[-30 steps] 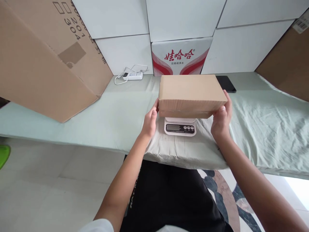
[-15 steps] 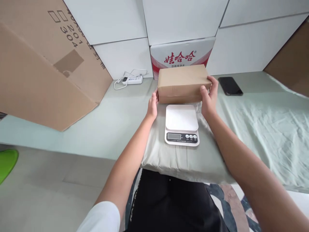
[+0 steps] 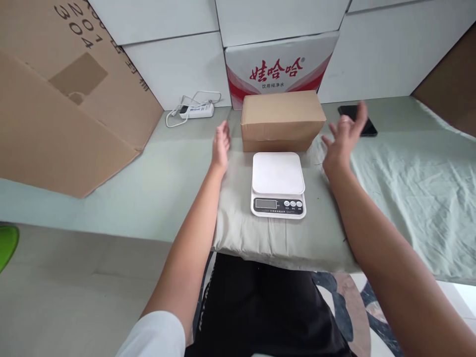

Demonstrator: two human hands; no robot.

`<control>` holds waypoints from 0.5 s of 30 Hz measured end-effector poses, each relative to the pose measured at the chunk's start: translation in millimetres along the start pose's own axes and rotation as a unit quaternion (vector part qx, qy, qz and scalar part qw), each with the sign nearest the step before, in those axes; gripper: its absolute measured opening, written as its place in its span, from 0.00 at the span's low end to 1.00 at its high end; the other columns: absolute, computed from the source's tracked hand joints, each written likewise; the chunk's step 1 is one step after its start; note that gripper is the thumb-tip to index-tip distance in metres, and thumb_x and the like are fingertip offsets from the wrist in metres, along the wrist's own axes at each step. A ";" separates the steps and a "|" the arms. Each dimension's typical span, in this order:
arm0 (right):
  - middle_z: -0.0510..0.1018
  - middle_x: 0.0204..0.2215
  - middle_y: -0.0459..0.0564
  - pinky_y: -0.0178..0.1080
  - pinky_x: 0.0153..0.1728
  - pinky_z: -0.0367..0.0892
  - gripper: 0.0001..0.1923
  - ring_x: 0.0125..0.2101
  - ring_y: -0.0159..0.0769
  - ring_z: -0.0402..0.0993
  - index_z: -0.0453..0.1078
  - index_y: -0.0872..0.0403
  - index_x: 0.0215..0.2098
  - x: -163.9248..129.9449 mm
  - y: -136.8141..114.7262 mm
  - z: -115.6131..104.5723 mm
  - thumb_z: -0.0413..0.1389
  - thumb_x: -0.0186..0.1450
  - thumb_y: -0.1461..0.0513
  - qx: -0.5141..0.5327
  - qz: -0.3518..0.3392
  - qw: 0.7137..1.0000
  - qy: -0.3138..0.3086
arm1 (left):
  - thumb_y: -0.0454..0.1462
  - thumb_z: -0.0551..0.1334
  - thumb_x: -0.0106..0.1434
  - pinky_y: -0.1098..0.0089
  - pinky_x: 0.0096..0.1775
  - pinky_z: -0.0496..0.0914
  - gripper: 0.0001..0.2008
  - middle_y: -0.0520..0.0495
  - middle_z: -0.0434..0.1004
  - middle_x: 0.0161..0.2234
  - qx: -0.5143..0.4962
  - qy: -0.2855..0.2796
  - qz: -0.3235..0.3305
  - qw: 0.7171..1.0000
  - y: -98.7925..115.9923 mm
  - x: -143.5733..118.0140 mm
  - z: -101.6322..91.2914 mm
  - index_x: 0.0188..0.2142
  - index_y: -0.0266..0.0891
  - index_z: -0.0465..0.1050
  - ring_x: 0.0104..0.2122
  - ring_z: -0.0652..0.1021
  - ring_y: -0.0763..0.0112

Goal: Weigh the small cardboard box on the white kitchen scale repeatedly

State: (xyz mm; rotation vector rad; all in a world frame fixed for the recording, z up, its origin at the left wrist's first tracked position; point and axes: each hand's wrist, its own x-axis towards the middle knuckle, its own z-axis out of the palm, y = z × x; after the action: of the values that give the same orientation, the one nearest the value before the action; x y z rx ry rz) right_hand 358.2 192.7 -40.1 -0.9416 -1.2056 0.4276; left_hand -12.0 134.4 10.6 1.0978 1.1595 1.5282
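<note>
A closed brown cardboard box (image 3: 280, 121) rests on the cloth-covered table, behind a white kitchen scale (image 3: 278, 173) with a dark display strip and round buttons. To the left of the box, apart from it, my left hand (image 3: 220, 146) is raised with its fingers extended and nothing in them. On the other side, my right hand (image 3: 342, 141) is off the box too, fingers spread and slightly blurred. Behind that hand lies a black phone (image 3: 368, 128), partly covered by the fingers.
A white carton with red lettering (image 3: 275, 72) stands against white panels at the back. Left of it lies a white power strip (image 3: 197, 110) with a coiled cable. A big cardboard carton (image 3: 74, 109) leans in at the left; another brown carton (image 3: 449, 84) is at the far right.
Both hands have let go of the cardboard box and moved outward, the left hand leftward and the right hand rightward toward the phone. The view has tilted slightly down.
</note>
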 end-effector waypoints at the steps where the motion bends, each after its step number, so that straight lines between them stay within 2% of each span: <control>1: 0.59 0.73 0.59 0.59 0.54 0.75 0.38 0.66 0.55 0.72 0.46 0.34 0.80 6.2 6.0 -15.3 0.50 0.77 0.38 0.019 0.056 0.997 0.050 | 0.66 0.42 0.77 0.60 0.80 0.58 0.42 0.44 0.58 0.83 -0.013 0.026 0.004 1.000 4.9 1.4 -8.1 0.76 0.47 0.64 0.83 0.59 0.62; 2: 0.56 0.74 0.59 0.59 0.54 0.74 0.36 0.66 0.56 0.72 0.44 0.33 0.80 12.0 10.2 -30.2 0.48 0.79 0.40 0.032 0.090 0.992 0.078 | 0.65 0.40 0.78 0.62 0.79 0.59 0.42 0.44 0.57 0.83 -0.026 0.048 0.006 0.999 9.6 2.3 -16.1 0.77 0.46 0.62 0.83 0.59 0.63; 4: 0.54 0.74 0.59 0.61 0.55 0.73 0.31 0.68 0.58 0.71 0.42 0.31 0.80 21.3 12.6 -52.7 0.41 0.82 0.43 0.044 0.107 0.989 0.087 | 0.64 0.37 0.79 0.64 0.79 0.60 0.42 0.43 0.57 0.83 -0.048 0.077 0.003 0.996 17.1 2.9 -29.0 0.79 0.44 0.59 0.82 0.60 0.66; 6: 0.55 0.73 0.61 0.62 0.57 0.72 0.30 0.69 0.58 0.72 0.41 0.33 0.81 26.1 6.8 -58.4 0.38 0.83 0.48 0.052 0.139 0.983 0.104 | 0.62 0.35 0.79 0.65 0.78 0.61 0.42 0.42 0.59 0.83 -0.061 0.091 0.000 0.994 20.7 2.5 -35.5 0.79 0.44 0.59 0.82 0.62 0.66; 10: 0.57 0.75 0.64 0.60 0.60 0.72 0.30 0.66 0.53 0.76 0.44 0.39 0.81 20.4 -17.4 -28.1 0.41 0.82 0.54 0.043 0.226 0.962 0.150 | 0.60 0.38 0.79 0.64 0.77 0.63 0.39 0.45 0.64 0.81 -0.059 0.090 -0.006 0.994 17.6 1.6 -28.8 0.77 0.50 0.63 0.81 0.63 0.66; 12: 0.61 0.75 0.62 0.60 0.61 0.74 0.31 0.66 0.53 0.78 0.48 0.38 0.80 11.6 -27.3 -10.2 0.46 0.81 0.50 0.030 0.213 0.970 0.112 | 0.60 0.39 0.79 0.62 0.78 0.62 0.38 0.46 0.64 0.81 -0.046 0.068 -0.009 0.997 13.2 -0.2 -18.8 0.77 0.50 0.64 0.81 0.63 0.66; 15: 0.69 0.72 0.58 0.60 0.61 0.77 0.41 0.66 0.55 0.78 0.49 0.33 0.80 -3.4 -33.2 4.0 0.53 0.74 0.37 0.028 0.174 0.984 -0.004 | 0.61 0.40 0.79 0.59 0.79 0.60 0.40 0.44 0.61 0.82 -0.017 0.001 -0.016 1.000 4.9 -6.7 -0.9 0.77 0.46 0.65 0.82 0.62 0.62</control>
State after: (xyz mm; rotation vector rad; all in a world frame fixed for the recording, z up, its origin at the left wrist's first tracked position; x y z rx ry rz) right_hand 347.1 172.9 -15.3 -1.1066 -1.0306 0.7399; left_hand -12.2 127.0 14.4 1.0503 1.1432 1.5208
